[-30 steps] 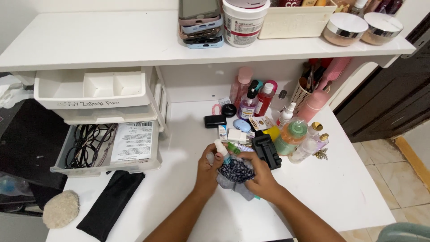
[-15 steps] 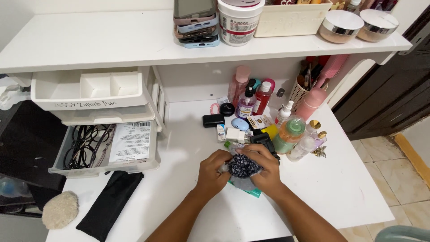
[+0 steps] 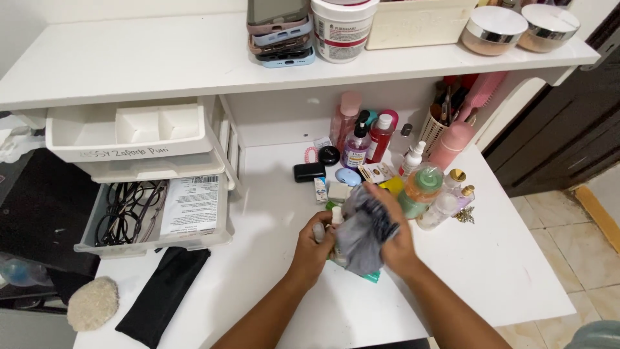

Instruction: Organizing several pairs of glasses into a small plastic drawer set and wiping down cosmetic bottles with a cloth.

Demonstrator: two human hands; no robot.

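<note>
Both my hands meet over the middle of the white desk (image 3: 491, 258). My right hand (image 3: 395, 240) grips a crumpled grey patterned cloth pouch (image 3: 361, 232), lifted and stretched upward. My left hand (image 3: 314, 245) holds the pouch's lower left side together with a small white spray bottle (image 3: 336, 220) and a thin tube. A bit of teal packaging (image 3: 371, 276) shows under the pouch. Just behind my hands stand a green-topped bottle (image 3: 420, 187) and a clear bottle (image 3: 438, 210).
Bottles, a brush holder (image 3: 434, 129) and small cosmetics crowd the desk's back. Open white drawers (image 3: 129, 129) stand at left, the lower one holding cables (image 3: 126, 203) and a paper. A black pouch (image 3: 165, 294) and a beige puff (image 3: 92, 302) lie front left. Phones and jars sit on the shelf.
My hands have shifted slightly forward on the desk. The pouch, bunched low between my hands before, is now pulled up and spread by my right hand.
</note>
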